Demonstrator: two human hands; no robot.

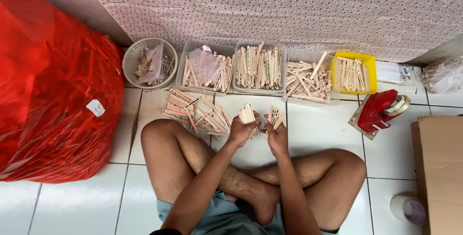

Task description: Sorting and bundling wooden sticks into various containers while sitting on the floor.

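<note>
While cross-legged, left hand (241, 130) and right hand (276, 134) fingers grip flat wooden sticks (248, 114).

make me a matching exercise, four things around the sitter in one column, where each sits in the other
Things:
1. red plastic bag
2. round basket
3. yellow tray
4. cardboard box

Places:
A. right end of the container row
B. right edge of the view, by the knee
C. fills the left side
D. left end of the container row

Pairs: 1-C, 2-D, 3-A, 4-B

Bright even daylight, soft shadows, edges perhaps slightly bowed.
</note>
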